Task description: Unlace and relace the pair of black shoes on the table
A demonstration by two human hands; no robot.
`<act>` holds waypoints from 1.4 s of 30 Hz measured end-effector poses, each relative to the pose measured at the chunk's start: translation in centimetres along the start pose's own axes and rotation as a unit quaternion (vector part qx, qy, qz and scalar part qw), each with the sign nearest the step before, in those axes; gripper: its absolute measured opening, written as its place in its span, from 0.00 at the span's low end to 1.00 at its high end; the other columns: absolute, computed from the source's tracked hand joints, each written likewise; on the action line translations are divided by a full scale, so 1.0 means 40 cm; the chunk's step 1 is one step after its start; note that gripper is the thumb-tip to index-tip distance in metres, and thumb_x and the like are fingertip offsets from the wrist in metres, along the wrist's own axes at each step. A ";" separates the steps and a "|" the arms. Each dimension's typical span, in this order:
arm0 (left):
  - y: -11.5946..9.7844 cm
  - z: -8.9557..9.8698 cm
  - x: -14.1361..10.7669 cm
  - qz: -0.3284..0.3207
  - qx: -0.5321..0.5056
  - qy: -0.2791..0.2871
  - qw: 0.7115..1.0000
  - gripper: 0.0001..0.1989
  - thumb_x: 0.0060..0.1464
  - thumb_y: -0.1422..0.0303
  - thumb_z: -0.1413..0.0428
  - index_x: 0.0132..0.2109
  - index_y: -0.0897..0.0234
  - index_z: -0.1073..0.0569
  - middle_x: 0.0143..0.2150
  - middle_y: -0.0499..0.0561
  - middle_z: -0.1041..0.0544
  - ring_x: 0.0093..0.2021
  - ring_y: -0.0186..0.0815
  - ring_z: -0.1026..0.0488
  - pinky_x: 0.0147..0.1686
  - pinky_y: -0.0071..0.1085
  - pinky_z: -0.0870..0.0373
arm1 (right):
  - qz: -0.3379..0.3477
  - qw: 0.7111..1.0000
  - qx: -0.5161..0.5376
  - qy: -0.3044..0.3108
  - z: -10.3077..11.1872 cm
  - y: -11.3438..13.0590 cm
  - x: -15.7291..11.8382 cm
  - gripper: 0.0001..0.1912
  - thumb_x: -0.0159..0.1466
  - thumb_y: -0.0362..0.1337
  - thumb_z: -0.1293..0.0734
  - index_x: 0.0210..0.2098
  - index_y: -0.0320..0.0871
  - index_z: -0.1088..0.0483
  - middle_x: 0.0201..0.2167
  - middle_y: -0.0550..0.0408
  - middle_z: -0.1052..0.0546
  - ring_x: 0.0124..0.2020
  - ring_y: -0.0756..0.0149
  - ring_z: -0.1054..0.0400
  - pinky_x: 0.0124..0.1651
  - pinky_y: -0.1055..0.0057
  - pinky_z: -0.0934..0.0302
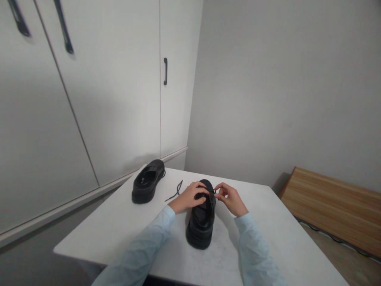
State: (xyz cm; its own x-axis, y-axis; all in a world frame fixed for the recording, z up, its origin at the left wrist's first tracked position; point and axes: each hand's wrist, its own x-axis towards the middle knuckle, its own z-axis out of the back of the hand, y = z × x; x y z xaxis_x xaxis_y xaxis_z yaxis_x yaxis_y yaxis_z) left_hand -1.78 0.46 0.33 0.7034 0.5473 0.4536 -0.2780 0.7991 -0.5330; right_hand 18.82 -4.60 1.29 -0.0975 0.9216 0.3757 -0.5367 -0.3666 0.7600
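Observation:
A black shoe [200, 232] stands on the white table, its heel toward me and its toe pointing away. My left hand [193, 196] reaches over the shoe's upper from the left, fingers curled at the lacing; what lies under the fingertips is too small to make out. At the shoe's right side, my right hand [229, 196] pinches a dark shoelace [214, 191] between thumb and forefinger near the eyelets. A loose black lace end [178, 187] trails on the table left of my left hand.
A second black shoe [147, 182] sits at the table's far left, with a bit of lace by its side. The white table [262, 238] borders white cabinets [119, 79] with dark handles. Beyond the table's right edge is a wooden board [336, 202], with a cable along its lower edge.

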 end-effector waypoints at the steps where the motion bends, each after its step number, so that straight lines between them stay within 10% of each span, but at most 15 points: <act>1: 0.000 0.000 0.000 -0.001 0.002 -0.003 1.000 0.12 0.52 0.69 0.46 0.45 0.60 0.25 0.50 0.55 0.32 0.54 0.42 0.37 0.56 0.40 0.43 | 0.000 1.000 -0.001 -0.001 -0.001 0.000 0.000 0.07 0.55 0.36 0.33 0.34 0.43 0.33 0.17 0.64 0.34 0.22 0.69 0.38 0.29 0.72 0.42; 42: -0.002 -0.051 0.012 0.088 0.001 -0.067 0.994 0.07 0.46 0.72 0.44 0.35 0.61 0.25 0.45 0.51 0.30 0.49 0.42 0.35 0.50 0.39 0.38 | 0.010 0.996 -0.090 0.014 -0.043 -0.002 0.002 0.08 0.59 0.40 0.36 0.38 0.45 0.32 0.20 0.62 0.33 0.24 0.68 0.38 0.31 0.72 0.44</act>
State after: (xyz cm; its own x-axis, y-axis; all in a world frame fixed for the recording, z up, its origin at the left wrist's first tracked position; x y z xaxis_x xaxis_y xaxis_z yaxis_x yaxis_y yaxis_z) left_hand -0.09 0.16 -0.88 0.5498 0.7067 0.4453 -0.3909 0.6888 -0.6105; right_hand 17.42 -4.29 0.37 -0.1311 0.9184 0.3734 -0.6756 -0.3584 0.6443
